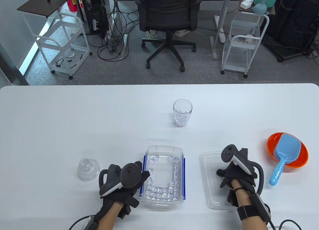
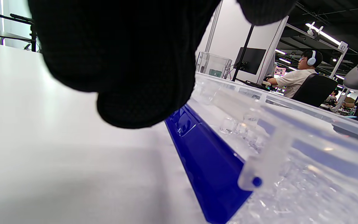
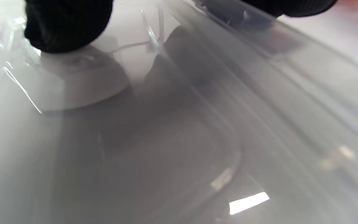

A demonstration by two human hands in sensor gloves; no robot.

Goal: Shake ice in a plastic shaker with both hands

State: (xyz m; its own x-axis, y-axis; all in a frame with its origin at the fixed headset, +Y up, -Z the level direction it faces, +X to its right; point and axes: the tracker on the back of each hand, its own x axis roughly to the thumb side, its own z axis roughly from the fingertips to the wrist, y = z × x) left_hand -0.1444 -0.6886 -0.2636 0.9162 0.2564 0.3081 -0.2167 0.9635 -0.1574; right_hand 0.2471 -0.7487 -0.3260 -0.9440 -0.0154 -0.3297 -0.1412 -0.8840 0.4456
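The clear plastic shaker cup point(image 1: 182, 112) stands upright near the table's middle with several ice cubes in it and no lid on. Its clear domed lid point(image 1: 88, 169) sits apart at the front left. My left hand point(image 1: 142, 170) rests between that lid and the ice box point(image 1: 149, 150), its fingers point(image 2: 126, 62) loosely bent beside the box's blue latch point(image 2: 207, 155) and holding nothing. My right hand point(image 1: 224, 178) lies on the flat clear box lid point(image 1: 209, 162), a fingertip point(image 3: 67, 25) touching the lid's surface point(image 3: 197, 124).
The ice box holds several cubes along its left, right and front sides. An orange bowl point(image 1: 300, 162) with a blue scoop point(image 1: 284, 156) sits at the right edge. An office chair point(image 1: 168, 13) and white carts stand beyond the table.
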